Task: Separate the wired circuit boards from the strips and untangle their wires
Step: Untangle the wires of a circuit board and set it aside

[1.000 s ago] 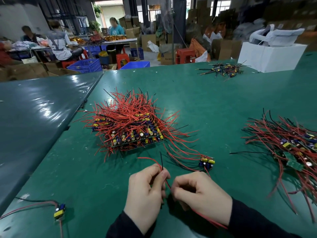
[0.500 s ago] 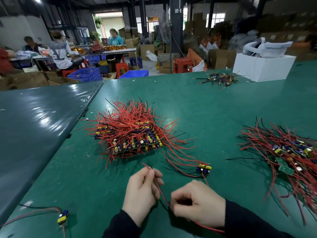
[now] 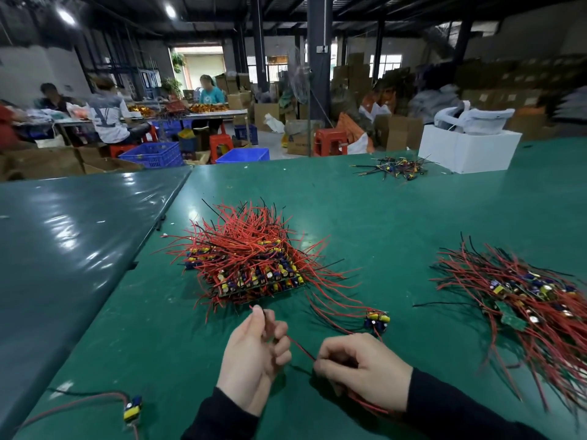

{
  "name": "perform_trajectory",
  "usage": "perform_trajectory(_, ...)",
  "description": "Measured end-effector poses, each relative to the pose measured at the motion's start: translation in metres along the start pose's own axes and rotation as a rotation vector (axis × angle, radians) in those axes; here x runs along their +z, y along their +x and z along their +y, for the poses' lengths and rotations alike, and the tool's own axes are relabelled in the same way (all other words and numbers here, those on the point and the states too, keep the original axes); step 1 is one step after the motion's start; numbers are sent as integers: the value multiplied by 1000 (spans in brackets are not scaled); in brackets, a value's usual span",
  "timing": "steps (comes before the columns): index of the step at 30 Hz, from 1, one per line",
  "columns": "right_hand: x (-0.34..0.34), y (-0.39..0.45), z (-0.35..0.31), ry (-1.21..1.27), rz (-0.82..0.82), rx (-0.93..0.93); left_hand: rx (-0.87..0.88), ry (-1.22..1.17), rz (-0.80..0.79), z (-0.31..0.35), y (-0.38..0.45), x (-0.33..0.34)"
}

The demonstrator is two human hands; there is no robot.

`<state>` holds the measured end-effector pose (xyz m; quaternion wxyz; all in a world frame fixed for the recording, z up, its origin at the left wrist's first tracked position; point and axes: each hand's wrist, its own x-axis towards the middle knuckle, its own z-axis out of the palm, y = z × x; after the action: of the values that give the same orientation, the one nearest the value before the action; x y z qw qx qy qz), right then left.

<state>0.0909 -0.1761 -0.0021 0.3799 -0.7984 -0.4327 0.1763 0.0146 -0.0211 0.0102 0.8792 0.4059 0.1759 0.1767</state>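
— Items, green table (image 3: 397, 217), listed from nine o'clock across?

— Lone board (image 3: 132, 411) with red and black leads, at seven o'clock near the edge. Main stack of strips (image 3: 254, 268), bristling with red wires, at centre, eleven o'clock of the hands.

— Hands?

— Left hand (image 3: 254, 354): fingers curled, pinching one red wire (image 3: 300, 346) that rose past its fingertips. Right hand (image 3: 362, 366): curled round the same wire and a bundle trailing under the sleeve; whether a board lay inside it could not be told.

— Further right?

— Separated board (image 3: 377, 320), at one o'clock of the right hand, its wires running back toward the stack. Loose pile (image 3: 524, 309) of wired boards at three o'clock. Small heap (image 3: 394, 166) and white box (image 3: 470, 150) at one o'clock, far edge.
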Motion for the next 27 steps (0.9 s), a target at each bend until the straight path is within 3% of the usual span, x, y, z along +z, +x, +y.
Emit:
perform_trajectory(3, -4, -2, -2, 78, 48, 71, 130, 128, 15, -4, -3, 6)
perform_trajectory(6, -8, -6, -9, 98, -12, 102, 204, 230, 36, -5, -7, 11)
perform_trajectory(9, -15, -12, -26, 49, -50, 55, 99, 83, 47, 3, -9, 11)
perform_trajectory(14, -31, -20, -58, -343, 39, -138, -126, -347, -14, 15, -12, 4)
perform_trajectory(17, -40, -26, -70, -309, 1, -94, -172, -431, -87, 17, -13, 4)
perform_trajectory(20, -63, -29, -71, -42, -20, 57, -175, -304, -199, 15, -13, 7)
perform_trajectory(23, -112, -28, -56, 111, 135, 205, -277, -150, -280, 11, -13, 6)
perform_trajectory(27, -190, -34, -6, 144, 431, 437, -351, -25, -207, 8, -12, 3)
